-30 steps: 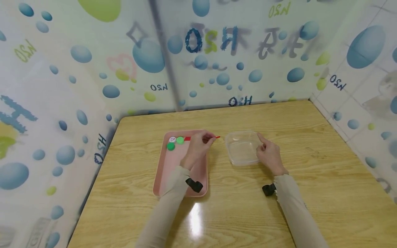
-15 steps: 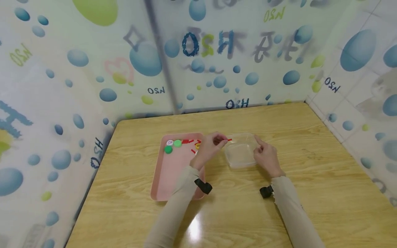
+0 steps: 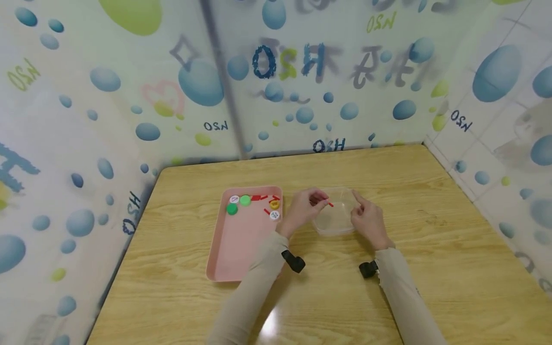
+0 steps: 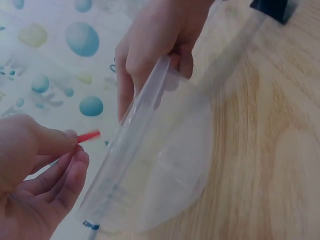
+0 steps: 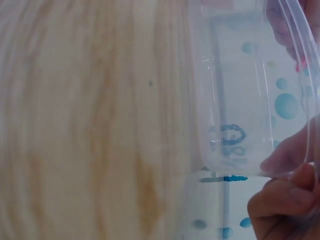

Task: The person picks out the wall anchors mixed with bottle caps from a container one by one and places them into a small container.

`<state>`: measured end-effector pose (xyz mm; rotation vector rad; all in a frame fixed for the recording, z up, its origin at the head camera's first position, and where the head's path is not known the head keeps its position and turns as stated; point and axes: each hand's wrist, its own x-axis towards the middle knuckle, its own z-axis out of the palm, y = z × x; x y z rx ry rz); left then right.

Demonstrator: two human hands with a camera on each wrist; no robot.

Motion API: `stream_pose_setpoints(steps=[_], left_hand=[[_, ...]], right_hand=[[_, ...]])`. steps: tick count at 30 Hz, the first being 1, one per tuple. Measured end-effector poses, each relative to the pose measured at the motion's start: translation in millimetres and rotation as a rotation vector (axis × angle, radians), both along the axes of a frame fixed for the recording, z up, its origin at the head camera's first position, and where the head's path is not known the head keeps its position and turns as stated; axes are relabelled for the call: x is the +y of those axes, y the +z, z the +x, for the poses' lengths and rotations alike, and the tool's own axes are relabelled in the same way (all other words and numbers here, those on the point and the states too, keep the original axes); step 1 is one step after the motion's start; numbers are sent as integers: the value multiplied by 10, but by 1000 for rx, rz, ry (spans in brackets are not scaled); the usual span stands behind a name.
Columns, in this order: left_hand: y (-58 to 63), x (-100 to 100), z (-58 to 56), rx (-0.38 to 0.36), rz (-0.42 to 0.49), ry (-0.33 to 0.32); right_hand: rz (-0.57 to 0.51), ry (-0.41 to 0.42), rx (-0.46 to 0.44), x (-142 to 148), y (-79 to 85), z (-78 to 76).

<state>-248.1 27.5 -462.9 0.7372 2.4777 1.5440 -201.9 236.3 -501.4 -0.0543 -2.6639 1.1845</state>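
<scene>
A short red stick [image 3: 330, 204] is pinched between the thumb and fingers of my left hand [image 3: 304, 211], over the clear plastic container [image 3: 332, 229] in the head view. The left wrist view shows one end of the red stick [image 4: 90, 135] poking out past the thumb, just above the container's rim. At the container's right side, my right hand [image 3: 370, 223] grips the rim with thumb and curled fingers. In the right wrist view, the thumb and fingers lie on either side of the transparent wall [image 5: 235, 90].
Left of the container lies a pink tray [image 3: 235, 254]. Along its far end are a dark green cap [image 3: 232, 209], a light green cap [image 3: 245, 200], a yellow cap [image 3: 274, 204], white caps and several red sticks [image 3: 255, 197]. Patterned walls [image 3: 280, 120] border the wooden table.
My left hand has moved right with the red stick, from over the tray to over the container, uncovering caps and red sticks. The right hand keeps its grip on the rim.
</scene>
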Motion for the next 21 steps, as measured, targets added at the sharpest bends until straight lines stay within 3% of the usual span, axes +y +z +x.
stream_pose_setpoints(steps=[8,13,21], left_hand=[[-2,75,26,0,5,-25],[38,-70,-4,-9,-32,11],[117,-409,-118,-42,-9,72]], right_hand=[[3,-8,1,3,-1,6],[12,-21,-12,-10,31,16],[15,-7,-23,-15,58,11]])
